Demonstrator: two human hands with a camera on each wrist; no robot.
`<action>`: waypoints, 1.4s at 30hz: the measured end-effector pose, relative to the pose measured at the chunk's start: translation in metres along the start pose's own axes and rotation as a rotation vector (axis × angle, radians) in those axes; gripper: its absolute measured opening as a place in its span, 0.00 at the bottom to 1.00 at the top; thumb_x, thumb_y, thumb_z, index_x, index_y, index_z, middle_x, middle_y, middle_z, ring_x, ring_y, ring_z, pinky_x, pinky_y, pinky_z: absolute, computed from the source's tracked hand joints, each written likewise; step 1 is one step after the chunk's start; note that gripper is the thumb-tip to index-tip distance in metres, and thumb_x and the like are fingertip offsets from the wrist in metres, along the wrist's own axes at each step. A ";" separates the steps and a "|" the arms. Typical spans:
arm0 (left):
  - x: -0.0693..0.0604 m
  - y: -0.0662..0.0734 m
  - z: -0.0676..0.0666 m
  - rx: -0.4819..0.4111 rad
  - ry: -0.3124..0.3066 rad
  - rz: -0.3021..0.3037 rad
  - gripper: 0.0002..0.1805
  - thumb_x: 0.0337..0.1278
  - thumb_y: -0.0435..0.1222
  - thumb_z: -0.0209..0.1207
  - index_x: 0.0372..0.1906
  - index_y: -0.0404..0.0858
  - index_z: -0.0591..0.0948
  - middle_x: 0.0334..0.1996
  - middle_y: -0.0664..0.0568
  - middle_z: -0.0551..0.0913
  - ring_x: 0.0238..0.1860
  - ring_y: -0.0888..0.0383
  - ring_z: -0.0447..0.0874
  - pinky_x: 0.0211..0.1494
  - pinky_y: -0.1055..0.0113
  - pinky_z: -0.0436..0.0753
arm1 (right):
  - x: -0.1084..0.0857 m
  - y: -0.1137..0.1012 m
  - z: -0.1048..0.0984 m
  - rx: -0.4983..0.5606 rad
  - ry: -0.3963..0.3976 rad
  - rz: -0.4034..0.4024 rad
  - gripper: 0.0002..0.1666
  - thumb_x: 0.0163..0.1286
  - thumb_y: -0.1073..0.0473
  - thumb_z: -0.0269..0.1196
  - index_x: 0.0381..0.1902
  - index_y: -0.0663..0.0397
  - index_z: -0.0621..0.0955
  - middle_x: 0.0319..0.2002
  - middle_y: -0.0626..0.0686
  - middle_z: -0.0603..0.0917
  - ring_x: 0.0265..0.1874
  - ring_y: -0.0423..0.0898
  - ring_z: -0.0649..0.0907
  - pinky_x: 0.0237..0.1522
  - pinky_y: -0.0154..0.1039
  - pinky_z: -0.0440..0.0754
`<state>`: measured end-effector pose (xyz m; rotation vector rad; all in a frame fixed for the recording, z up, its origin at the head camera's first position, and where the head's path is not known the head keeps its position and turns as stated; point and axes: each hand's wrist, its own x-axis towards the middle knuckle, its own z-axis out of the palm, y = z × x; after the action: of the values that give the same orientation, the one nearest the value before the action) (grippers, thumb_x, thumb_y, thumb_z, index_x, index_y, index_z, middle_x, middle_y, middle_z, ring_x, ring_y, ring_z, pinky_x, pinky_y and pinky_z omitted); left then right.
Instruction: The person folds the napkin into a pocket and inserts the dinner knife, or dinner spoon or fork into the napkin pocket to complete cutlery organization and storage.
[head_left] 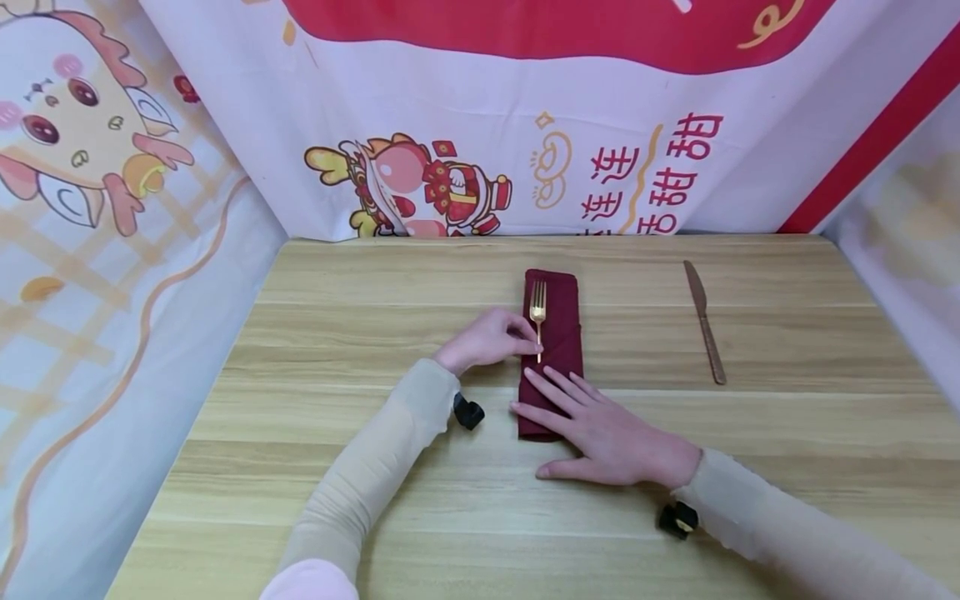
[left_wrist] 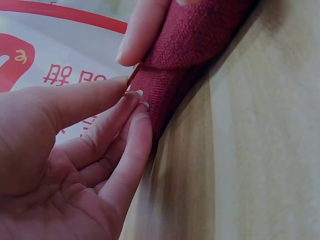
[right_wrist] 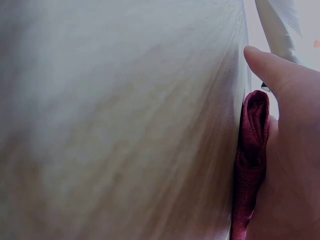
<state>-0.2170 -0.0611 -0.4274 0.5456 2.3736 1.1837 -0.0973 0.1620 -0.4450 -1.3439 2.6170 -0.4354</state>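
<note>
A folded dark red cloth napkin (head_left: 564,300) lies lengthwise on the wooden table, with a diagonal fold across its middle. On its upper part is a gold fork (head_left: 538,302), tines pointing away from me. My left hand (head_left: 491,340) pinches the fork's handle between thumb and fingertips at the napkin's left side. In the left wrist view only a thin bit of the handle shows between the fingers (left_wrist: 131,150). My right hand (head_left: 611,437) rests with spread, straight fingers on the napkin's lower part. The right wrist view shows the napkin's layered end (right_wrist: 255,125) under that hand.
A table knife (head_left: 704,321) with a copper tone lies to the right of the napkin, blade pointing away. The wooden table (head_left: 300,333) ends at the back against a printed white and red cloth (head_left: 465,92). Another patterned cloth (head_left: 187,333) hangs along the left side.
</note>
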 end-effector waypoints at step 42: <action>-0.007 -0.003 -0.003 -0.090 0.086 -0.026 0.15 0.58 0.43 0.72 0.43 0.37 0.85 0.35 0.50 0.86 0.35 0.53 0.85 0.37 0.62 0.85 | 0.002 0.000 -0.006 0.066 -0.010 0.052 0.51 0.69 0.25 0.56 0.82 0.32 0.53 0.82 0.52 0.39 0.79 0.55 0.42 0.74 0.61 0.45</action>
<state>-0.2131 -0.0682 -0.4265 0.4417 2.3778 1.3198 -0.1001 0.1614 -0.4397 -1.2522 2.5988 -0.5015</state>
